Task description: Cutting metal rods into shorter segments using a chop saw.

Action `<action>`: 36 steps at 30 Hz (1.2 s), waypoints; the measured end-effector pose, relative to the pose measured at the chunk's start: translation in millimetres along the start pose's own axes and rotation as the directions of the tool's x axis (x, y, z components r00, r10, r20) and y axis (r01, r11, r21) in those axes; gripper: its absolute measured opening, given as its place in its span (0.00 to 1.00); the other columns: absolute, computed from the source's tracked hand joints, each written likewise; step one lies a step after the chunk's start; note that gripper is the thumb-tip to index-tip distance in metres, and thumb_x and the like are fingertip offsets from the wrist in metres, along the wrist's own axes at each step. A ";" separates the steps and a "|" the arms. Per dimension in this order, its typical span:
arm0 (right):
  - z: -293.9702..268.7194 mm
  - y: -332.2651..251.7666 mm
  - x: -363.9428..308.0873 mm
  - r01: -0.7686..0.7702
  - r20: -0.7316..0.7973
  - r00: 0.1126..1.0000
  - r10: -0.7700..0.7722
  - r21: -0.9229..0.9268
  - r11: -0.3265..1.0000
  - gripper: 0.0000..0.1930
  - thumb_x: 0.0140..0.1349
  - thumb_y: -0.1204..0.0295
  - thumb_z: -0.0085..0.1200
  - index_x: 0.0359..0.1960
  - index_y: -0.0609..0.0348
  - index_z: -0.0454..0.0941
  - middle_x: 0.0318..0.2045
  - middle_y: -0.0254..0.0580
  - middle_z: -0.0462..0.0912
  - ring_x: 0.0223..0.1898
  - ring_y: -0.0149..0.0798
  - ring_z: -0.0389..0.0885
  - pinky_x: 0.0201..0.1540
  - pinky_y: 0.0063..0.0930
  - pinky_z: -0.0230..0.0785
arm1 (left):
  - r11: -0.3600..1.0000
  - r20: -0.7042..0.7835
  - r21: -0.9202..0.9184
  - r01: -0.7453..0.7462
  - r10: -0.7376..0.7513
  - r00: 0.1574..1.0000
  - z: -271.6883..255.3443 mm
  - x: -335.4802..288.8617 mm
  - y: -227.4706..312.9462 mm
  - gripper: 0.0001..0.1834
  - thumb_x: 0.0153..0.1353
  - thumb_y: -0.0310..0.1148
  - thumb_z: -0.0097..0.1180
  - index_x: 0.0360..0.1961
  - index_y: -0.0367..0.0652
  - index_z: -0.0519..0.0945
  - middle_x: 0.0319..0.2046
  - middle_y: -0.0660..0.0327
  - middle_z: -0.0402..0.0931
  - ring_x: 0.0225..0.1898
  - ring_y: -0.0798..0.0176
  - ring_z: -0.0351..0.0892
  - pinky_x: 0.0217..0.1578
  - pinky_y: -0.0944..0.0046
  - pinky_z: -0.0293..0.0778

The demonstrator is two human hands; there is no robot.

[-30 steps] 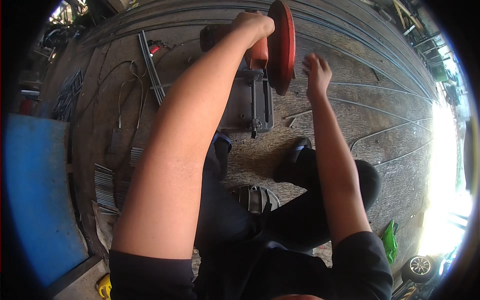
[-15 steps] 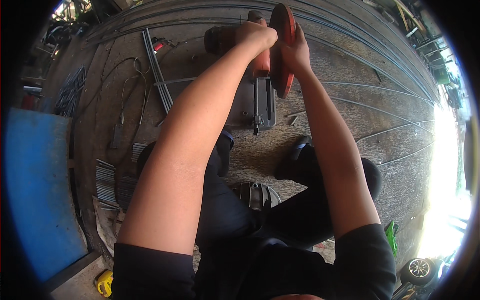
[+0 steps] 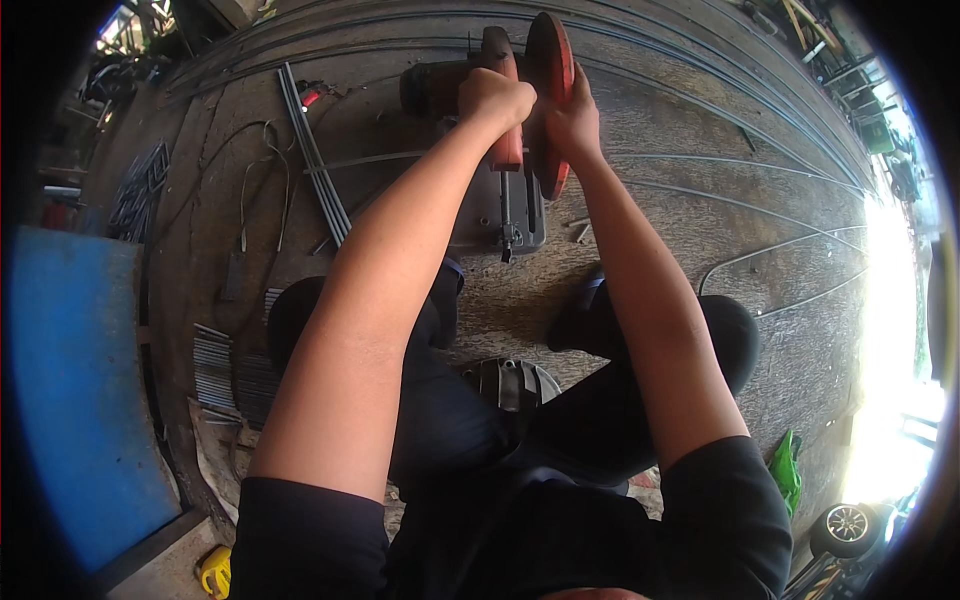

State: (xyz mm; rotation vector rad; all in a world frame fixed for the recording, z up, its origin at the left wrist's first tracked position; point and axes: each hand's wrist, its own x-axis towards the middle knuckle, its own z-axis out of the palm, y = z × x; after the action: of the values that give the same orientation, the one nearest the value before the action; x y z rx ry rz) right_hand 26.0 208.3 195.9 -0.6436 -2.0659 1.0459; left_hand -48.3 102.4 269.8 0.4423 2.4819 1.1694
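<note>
Orange-red and black chop saw (image 3: 507, 150) with a round red disc-shaped part (image 3: 548, 60), at the upper middle of the view, beyond the person's feet. Its flat grey metal base (image 3: 478, 215) lies on the weathered brown wooden floor (image 3: 660, 240). The left hand (image 3: 497, 97) is curled into a fist over the narrow upright orange-red housing and appears to have hold of it, though its fingertips are hidden. The right hand (image 3: 573, 122) lies along the right side of the disc-shaped part, fingers extended upward; whether it grips or merely touches cannot be told. Handling, as judged: heavy and rigid, with most weight probably toward the dark cylindrical motor (image 3: 422, 90) at the left; the smooth disc-shaped part may slip under a flat palm. The upright housing offers the firmer hold; the disc's rim suits only light steadying.
</note>
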 end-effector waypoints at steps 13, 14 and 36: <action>1.0 5.5 -19.1 -0.030 -0.020 0.999 0.030 -0.006 1.000 0.38 0.51 0.69 0.51 0.66 0.60 0.55 0.47 0.67 0.76 0.51 0.63 0.74 0.52 0.45 0.68 | 0.999 -0.065 0.046 -0.005 0.008 0.998 7.6 -20.7 -9.7 0.19 0.41 0.31 0.56 0.32 0.25 0.80 0.35 0.37 0.79 0.43 0.45 0.81 0.47 0.59 0.77; 0.8 6.3 -19.6 -0.030 -0.019 0.999 0.030 -0.006 1.000 0.38 0.51 0.69 0.51 0.66 0.60 0.55 0.47 0.67 0.76 0.51 0.63 0.74 0.52 0.45 0.68 | 0.999 -0.066 0.045 -0.003 0.006 0.998 8.3 -22.3 -9.8 0.19 0.41 0.31 0.56 0.32 0.25 0.80 0.35 0.37 0.79 0.43 0.45 0.81 0.47 0.59 0.77; 1.9 8.6 -42.7 -0.096 0.002 0.995 0.096 0.013 0.995 0.37 0.52 0.69 0.52 0.66 0.60 0.55 0.50 0.65 0.75 0.53 0.61 0.74 0.53 0.43 0.67 | 0.997 -0.104 0.035 -0.075 0.079 0.991 23.1 -31.6 -38.2 0.22 0.39 0.37 0.62 0.27 0.24 0.80 0.29 0.35 0.79 0.39 0.43 0.82 0.42 0.55 0.77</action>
State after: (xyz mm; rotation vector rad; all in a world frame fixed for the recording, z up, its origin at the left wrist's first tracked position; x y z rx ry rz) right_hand 51.7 182.4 171.9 -0.7416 -2.0448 1.1138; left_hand -14.7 81.3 232.0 0.5009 2.5973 1.2154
